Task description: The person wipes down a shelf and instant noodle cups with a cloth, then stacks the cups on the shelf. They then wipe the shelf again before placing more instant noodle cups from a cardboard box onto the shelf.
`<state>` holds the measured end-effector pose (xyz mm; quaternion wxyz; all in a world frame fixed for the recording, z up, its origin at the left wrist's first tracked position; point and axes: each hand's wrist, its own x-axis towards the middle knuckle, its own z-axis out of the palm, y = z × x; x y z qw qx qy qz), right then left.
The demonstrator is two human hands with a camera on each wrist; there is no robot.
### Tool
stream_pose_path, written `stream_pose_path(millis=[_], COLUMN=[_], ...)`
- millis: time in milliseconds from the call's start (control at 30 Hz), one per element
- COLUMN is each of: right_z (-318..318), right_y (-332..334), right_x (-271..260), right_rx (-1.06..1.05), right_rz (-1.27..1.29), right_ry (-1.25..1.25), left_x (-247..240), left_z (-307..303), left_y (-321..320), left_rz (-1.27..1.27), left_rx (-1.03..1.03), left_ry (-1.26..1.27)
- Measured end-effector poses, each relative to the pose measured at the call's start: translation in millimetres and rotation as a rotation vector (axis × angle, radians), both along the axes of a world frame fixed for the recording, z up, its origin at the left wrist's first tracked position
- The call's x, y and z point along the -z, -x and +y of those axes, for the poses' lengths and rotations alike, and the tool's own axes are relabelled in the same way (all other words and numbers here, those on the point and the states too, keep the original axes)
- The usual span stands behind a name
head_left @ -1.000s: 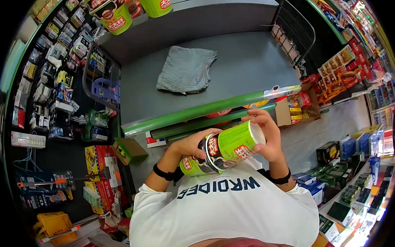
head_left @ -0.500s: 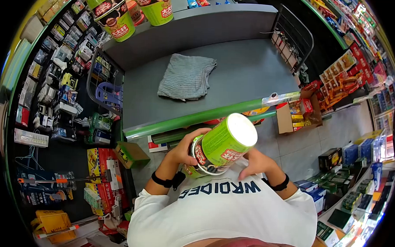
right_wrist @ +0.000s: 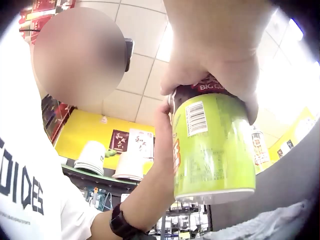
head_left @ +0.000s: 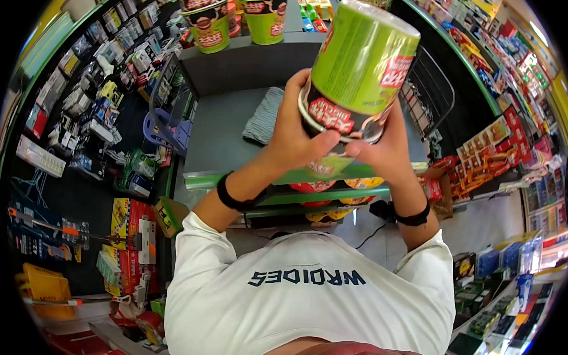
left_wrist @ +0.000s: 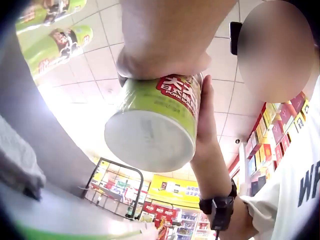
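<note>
In the head view, two green instant noodle cups stand rim to rim, raised in front of the shelf. The upper noodle cup (head_left: 366, 61) is upside down with its pale base up; the lower noodle cup (head_left: 328, 166) shows partly below the hands. My left hand (head_left: 301, 128) grips the joined rims from the left, thumb in front. From the other side my right hand (head_left: 388, 147) holds the same band, its thumb close to the left one. The left wrist view shows the lower cup's white base (left_wrist: 150, 142); a barcode shows on the green wall (right_wrist: 212, 150) in the right wrist view.
A folded grey cloth (head_left: 261, 120) lies on the dark shelf (head_left: 217, 125) behind the cups. More noodle cups (head_left: 261, 17) stand on the higher ledge. A green strip (head_left: 202, 181) edges the shelf, with wire racks (head_left: 446, 89) at its sides. Packed goods line both sides.
The joined cups have risen from near the chest, up and forward over the shelf edge, turning upright. The right hand has shifted from the one cup's base end to the joined rims.
</note>
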<state>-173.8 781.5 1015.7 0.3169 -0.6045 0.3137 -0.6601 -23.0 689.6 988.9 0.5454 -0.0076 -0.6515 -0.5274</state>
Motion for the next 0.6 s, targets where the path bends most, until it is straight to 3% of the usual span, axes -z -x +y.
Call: stream_pose_path(millis=[200, 267, 333, 400, 433, 500, 533, 567, 600], right_z=[-48.0, -67.0, -78.9, -90.0, -95.9, -98.8, -107.7, -115.6, -122.8], right_y=[18.4, 18.6, 23.6, 27.3, 36.7, 29.0, 31.6, 33.0, 28.0], right_x=[-32.3, -40.5, -49.8, -49.4, -46.8, -50.8, -44.0, -41.0, -39.6], right_rx=[0.062, 0.09, 0.097, 0.107, 0.165, 0.176, 0.244, 0.223, 0.194], right_rz=[0.075, 0.071, 0.054, 0.005, 0.019, 0.006, 0.009, 0.057, 0.104], right_ry=[0.056, 0.1, -0.007, 0.014, 0.02, 0.049, 0.03, 0.047, 0.051], left_x=[-40.3, -62.0, -63.8, -48.9, -55.5, -77.0, -91.7, -95.8, -98.4], left_z=[-52.7, -59.1, -73.2, -93.8, -69.3, -14.2, 6.0, 38.9, 63.1], left_y=[6.1, -6.6, -4.9, -2.9, -14.9, -42.7, -49.8, -39.3, -34.0], left_rz=[0.053, -0.305, -0.271, -0.012, 0.08, 0.088, 0.141, 0.343, 0.316], left_rx=[-0.038, 0.025, 0.021, -0.671, -0.765, -0.603, -0.508, -0.297, -0.346], left_ry=[0.175, -0.05, -0.007, 0.49, 0.518, 0.63, 0.844, 0.777, 0.733])
